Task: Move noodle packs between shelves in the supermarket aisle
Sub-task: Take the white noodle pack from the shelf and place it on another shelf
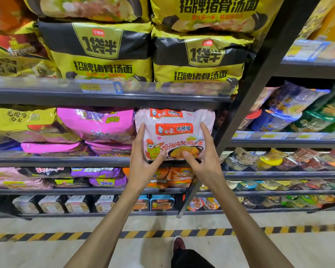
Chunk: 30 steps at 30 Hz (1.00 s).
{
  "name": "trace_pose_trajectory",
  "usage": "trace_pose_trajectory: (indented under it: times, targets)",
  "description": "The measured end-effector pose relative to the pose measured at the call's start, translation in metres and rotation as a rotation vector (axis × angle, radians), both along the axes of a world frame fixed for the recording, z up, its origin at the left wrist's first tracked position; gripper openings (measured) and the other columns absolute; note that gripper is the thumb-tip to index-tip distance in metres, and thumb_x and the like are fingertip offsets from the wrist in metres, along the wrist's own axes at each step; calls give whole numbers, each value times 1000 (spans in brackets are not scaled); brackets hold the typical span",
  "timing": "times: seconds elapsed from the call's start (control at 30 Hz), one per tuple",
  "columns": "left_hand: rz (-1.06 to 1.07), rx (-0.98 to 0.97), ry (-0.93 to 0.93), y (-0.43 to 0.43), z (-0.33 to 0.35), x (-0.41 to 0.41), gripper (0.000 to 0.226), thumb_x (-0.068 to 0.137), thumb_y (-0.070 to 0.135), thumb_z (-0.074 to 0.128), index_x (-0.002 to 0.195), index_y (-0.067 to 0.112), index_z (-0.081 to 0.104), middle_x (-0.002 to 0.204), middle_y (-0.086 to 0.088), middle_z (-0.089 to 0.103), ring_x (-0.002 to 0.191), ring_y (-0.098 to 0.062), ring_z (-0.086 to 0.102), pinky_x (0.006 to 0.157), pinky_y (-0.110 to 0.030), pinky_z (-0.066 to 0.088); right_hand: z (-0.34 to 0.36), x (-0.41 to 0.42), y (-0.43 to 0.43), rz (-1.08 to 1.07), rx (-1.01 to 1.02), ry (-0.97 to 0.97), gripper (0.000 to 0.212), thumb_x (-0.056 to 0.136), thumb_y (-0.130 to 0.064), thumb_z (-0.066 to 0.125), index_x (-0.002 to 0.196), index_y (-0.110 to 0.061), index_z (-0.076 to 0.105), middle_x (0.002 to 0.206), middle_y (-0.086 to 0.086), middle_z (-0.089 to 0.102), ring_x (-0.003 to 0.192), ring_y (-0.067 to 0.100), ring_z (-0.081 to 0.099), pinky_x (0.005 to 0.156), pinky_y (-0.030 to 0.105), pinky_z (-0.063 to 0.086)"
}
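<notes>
A pale pink noodle pack (174,130) with red labels and a cartoon chicken stands upright at the right end of the second shelf (66,161). My left hand (143,155) grips its left side, fingers up the edge and thumb on the front. My right hand (205,155) grips its right side in the same way. Another pink pack of the same kind shows just behind its top edge.
Magenta packs (97,124) lie stacked left of it, yellow packs (19,120) further left. Large yellow-black packs (103,53) fill the shelf above. A dark upright post (246,105) stands just right. Cup noodles (275,157) fill the right bay. A hazard-striped line (66,235) marks the floor.
</notes>
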<state>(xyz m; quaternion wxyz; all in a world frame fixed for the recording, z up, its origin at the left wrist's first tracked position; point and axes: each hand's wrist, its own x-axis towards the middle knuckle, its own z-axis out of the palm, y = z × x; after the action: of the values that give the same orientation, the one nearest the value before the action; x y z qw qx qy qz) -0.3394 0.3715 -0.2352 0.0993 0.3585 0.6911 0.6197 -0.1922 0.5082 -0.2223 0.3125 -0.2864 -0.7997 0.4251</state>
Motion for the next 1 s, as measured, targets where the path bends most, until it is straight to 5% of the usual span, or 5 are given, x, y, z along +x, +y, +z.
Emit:
trace_pose_trajectory:
  times: [0.13, 0.3, 0.53, 0.8, 1.0]
  targets:
    - [-29, 17, -45, -19, 2, 11, 90, 88, 32, 78, 158, 39, 23, 157, 33, 26, 150, -3, 29, 116, -48, 41, 6, 12, -19, -16, -37, -2, 84, 88, -41, 69, 151, -58, 16, 157, -15, 32, 140, 20, 44, 102, 57, 49]
    - [-59, -3, -88, -45, 11, 30, 87, 89, 30, 78, 157, 42, 25, 161, 21, 29, 148, -5, 34, 114, -44, 45, 10, 33, -48, -24, -135, 25, 81, 89, -37, 70, 148, -60, 21, 155, -17, 35, 138, 19, 46, 99, 55, 51]
    - [-115, 24, -120, -92, 34, 63, 81, 93, 11, 72, 153, 42, 27, 152, 31, 32, 134, 6, 49, 91, -17, 55, 32, 69, -95, -20, -207, 87, 77, 91, -25, 72, 147, -54, 29, 149, -16, 43, 134, 15, 51, 100, 46, 54]
    - [-11, 53, -147, -175, 44, 116, 78, 91, 22, 74, 151, 45, 30, 158, 20, 34, 138, -8, 51, 94, -30, 59, 44, 111, -163, 46, -206, 31, 79, 86, -39, 72, 146, -60, 26, 154, -18, 39, 140, 17, 44, 102, 53, 50]
    - [118, 87, -193, -235, 54, 161, 78, 90, 9, 72, 148, 44, 33, 150, 30, 40, 129, 1, 56, 88, -18, 57, 55, 133, -208, 251, -244, 89, 79, 93, -20, 72, 151, -49, 28, 149, -37, 33, 141, 2, 39, 107, 40, 49]
